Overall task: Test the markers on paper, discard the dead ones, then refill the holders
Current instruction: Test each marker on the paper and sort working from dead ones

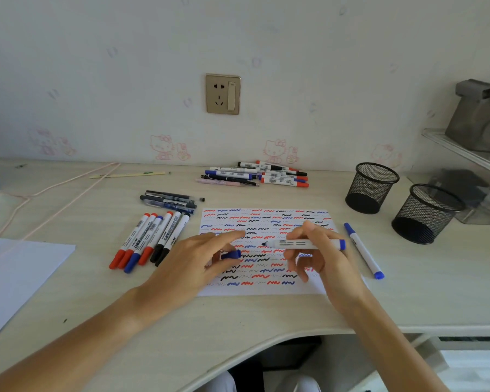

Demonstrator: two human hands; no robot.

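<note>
A sheet of test paper [266,219] covered in red, blue and black squiggles lies in the middle of the desk. My right hand [320,256] grips an uncapped blue marker [303,244] level above the sheet, tip pointing left. My left hand [201,258] holds its blue cap [231,254] in curled fingers, index finger stretched over the paper. Several capped markers [150,241] lie in a row left of the sheet. Another pile of markers [255,174] sits by the wall. One blue marker [362,250] lies right of the paper. Two black mesh holders [371,188] [425,213] stand at the right.
A few dark pens [170,200] lie above the row of markers. A blank white sheet [14,273] sits at the left edge, with a pink cable [48,188] across the desk. A clear shelf [470,154] with a grey object stands at the far right. The desk's curved front edge [266,346] is near me.
</note>
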